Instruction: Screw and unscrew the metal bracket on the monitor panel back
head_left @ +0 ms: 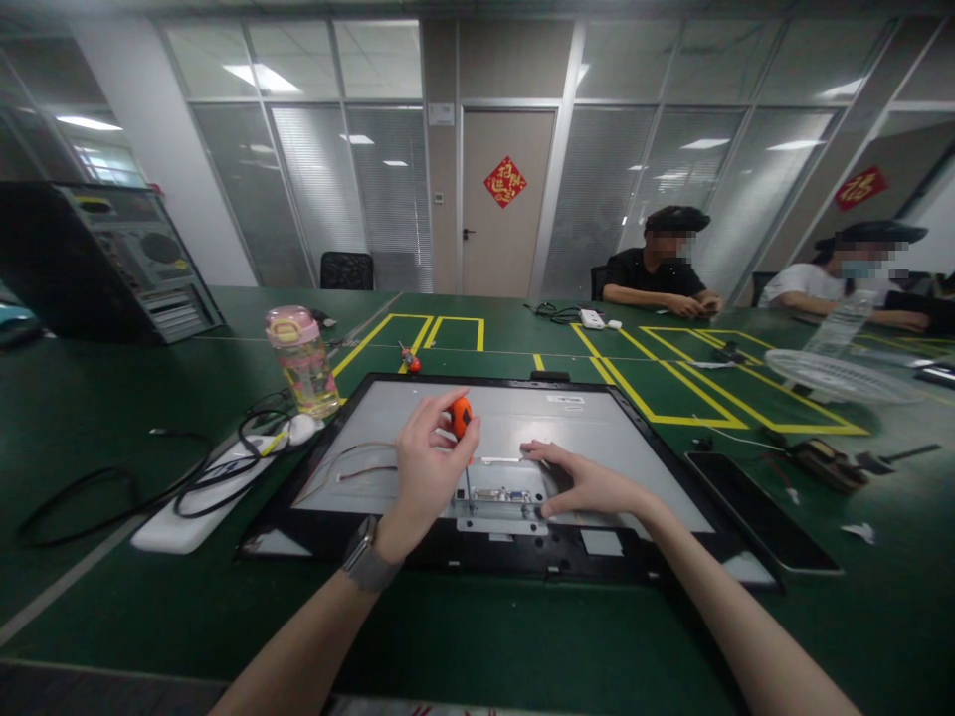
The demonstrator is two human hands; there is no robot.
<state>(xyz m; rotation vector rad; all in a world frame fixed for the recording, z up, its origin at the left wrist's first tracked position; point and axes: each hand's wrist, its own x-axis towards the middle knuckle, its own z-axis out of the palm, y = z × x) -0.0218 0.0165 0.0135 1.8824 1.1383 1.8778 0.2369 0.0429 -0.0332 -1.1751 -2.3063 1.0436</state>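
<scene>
A flat monitor panel (pixel 619 438) lies face down on the green table, its grey metal back up inside a black frame. My left hand (pixel 422 472) is closed round an orange-handled screwdriver (pixel 462 416), held upright with its tip on the metal connector bracket (pixel 498 497) near the panel's front edge. My right hand (pixel 586 482) lies on the panel just right of the bracket, fingers pressed down beside it. Thin wires (pixel 350 467) run across the panel's left part.
A pink-capped bottle (pixel 302 360), black cables (pixel 224 467) on a white block, a computer case (pixel 104 259), a second red screwdriver (pixel 410 360), a dark slab (pixel 757 507), a white fan grille (pixel 840 376). Two people sit at the far right.
</scene>
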